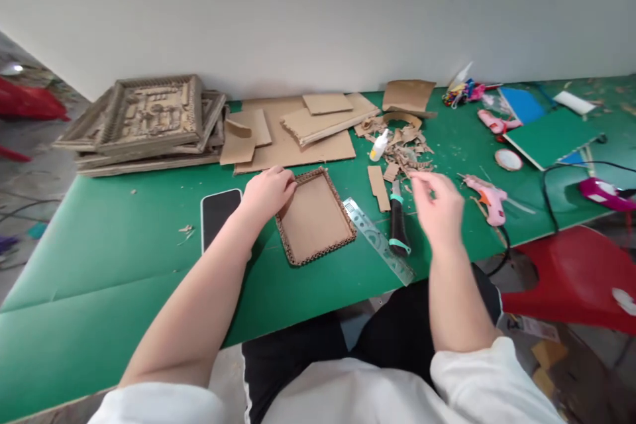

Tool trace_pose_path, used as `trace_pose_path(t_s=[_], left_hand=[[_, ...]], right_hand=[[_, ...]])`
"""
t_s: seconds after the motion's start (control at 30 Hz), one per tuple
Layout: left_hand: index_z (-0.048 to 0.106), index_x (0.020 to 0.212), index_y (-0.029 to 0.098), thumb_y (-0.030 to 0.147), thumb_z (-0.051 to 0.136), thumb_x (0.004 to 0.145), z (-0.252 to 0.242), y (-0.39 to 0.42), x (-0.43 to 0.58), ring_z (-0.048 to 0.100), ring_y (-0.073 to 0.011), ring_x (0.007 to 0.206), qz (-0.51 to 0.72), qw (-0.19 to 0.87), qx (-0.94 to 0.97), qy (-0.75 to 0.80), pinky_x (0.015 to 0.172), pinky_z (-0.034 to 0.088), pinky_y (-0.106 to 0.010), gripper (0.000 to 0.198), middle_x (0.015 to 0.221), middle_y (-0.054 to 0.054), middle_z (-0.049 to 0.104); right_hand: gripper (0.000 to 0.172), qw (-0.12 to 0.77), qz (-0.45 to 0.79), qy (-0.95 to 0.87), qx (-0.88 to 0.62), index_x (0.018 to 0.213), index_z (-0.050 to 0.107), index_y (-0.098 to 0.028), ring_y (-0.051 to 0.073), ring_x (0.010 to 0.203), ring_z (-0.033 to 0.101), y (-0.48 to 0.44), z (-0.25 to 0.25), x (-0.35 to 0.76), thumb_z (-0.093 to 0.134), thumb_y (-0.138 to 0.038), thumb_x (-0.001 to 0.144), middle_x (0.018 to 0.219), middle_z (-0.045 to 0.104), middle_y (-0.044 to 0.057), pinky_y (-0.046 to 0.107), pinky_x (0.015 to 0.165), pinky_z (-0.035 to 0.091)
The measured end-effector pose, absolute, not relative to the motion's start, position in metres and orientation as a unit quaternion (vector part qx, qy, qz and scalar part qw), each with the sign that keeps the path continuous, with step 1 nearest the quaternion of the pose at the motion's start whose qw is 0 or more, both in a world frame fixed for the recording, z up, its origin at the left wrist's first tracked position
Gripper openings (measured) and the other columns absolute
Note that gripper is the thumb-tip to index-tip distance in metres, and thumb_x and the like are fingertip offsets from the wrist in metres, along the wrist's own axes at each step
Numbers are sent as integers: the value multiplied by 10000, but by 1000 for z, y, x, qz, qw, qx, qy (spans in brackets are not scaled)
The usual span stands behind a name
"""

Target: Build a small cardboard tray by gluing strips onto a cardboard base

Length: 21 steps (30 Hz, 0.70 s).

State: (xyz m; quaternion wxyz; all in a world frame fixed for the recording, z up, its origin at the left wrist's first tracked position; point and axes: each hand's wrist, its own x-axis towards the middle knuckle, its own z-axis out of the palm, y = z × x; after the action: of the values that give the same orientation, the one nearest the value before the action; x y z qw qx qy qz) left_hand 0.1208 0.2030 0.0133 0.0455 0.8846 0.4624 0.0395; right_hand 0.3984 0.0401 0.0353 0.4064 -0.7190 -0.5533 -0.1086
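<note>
Possible nick to right hand point(437, 205) from knife point(398, 222) right of tray point(318, 222), blade seemingly bare; possible crushed rim from hard pressing by left hand point(271, 192).

Tray: under curled left fingers at far-left corner, cannot tell whether gripped. Right hand: well right of tray, fingertips bunched, blurred; cannot tell whether pinching anything.

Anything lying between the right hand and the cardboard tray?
Yes: the utility knife, small cardboard piece and ruler lie between the right hand and the tray. Nothing visible separates the left hand from it.
</note>
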Motion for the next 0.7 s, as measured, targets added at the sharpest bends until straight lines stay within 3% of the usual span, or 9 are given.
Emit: trace_pose_path(t_s=[0.07, 0.13, 0.23, 0.47, 0.7], left_hand=[[627, 932, 216, 316, 429, 891, 15, 202, 121, 609, -228, 935, 35, 59, 880, 469, 702, 446, -295, 226, 998, -61, 644], [621, 910, 223, 333, 429, 879, 16, 201, 121, 616, -229, 910, 30, 68, 880, 469, 664, 432, -286, 223, 972, -62, 652], [617, 880, 232, 353, 426, 865, 17, 198, 121, 624, -229, 856, 28, 79, 886, 456, 623, 413, -281, 226, 939, -63, 665], [616, 782, 245, 372, 479, 806, 23, 194, 123, 621, -221, 731, 59, 147, 888, 431, 601, 398, -278, 189, 810, -46, 688], [636, 834, 250, 435, 586, 745, 40, 196, 105, 597, -174, 646, 255, 286, 784, 488, 650, 457, -280, 211, 757, 8, 671]], right_hand=[[308, 349, -141, -408, -832, 915, 694, -177, 235, 838, 643, 6, 28, 456, 475, -391, 875, 917, 714, 110, 384, 797, 483], [372, 233, -115, -297, -919, 1019, 687, -185, 268, 845, 639, -24, 21, 508, 472, -443, 858, 957, 708, 130, 401, 763, 471], [345, 191, -80, -264, -942, 945, 716, -136, 308, 786, 633, -52, 15, 559, 562, -395, 776, 835, 703, 162, 418, 705, 460], [355, 191, -69, -340, -918, 977, 719, -170, 282, 849, 613, -73, -2, 563, 556, -389, 750, 906, 703, 138, 376, 742, 451], [401, 215, -104, -343, -908, 1048, 678, -107, 278, 891, 584, -77, -22, 555, 522, -339, 760, 971, 672, 180, 407, 832, 444]])
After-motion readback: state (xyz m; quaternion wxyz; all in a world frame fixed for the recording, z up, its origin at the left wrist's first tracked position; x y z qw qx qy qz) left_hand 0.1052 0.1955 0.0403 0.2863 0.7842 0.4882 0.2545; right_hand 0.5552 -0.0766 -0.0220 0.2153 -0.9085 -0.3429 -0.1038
